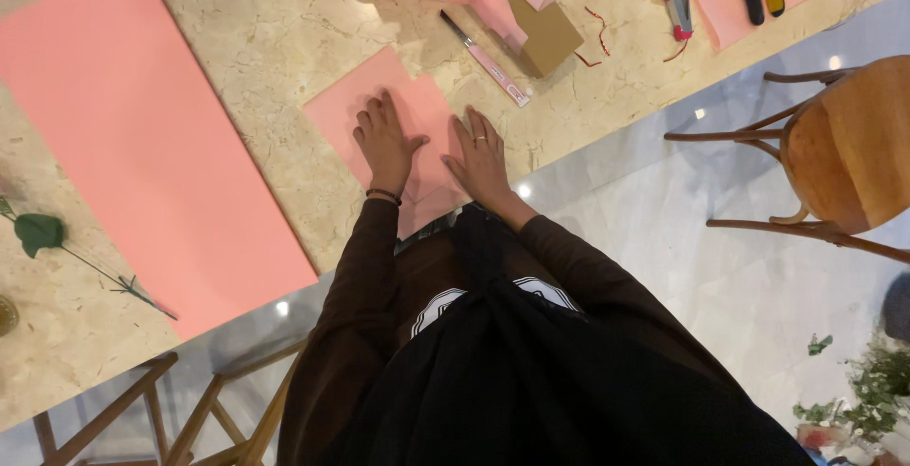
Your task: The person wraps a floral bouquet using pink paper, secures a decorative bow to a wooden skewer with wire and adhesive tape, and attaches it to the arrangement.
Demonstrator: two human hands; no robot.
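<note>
My left hand (384, 144) flat, fingers spread, palm down on small pink paper sheet (379, 96) at counter (275, 20) edge. My right hand (482, 155) flat beside it, fingers spread, ring on one finger, pressing same sheet's right part. No pinch in either grip; both open and pressing. Sheet lies directly before me, near edge overhanging counter. Pink-handled craft knife (485, 60) just beyond right hand. Brown cardboard box (548, 37) behind knife. Large pink paper sheet (133, 134) well to left; green stem with leaf (57, 243) further left.
</note>
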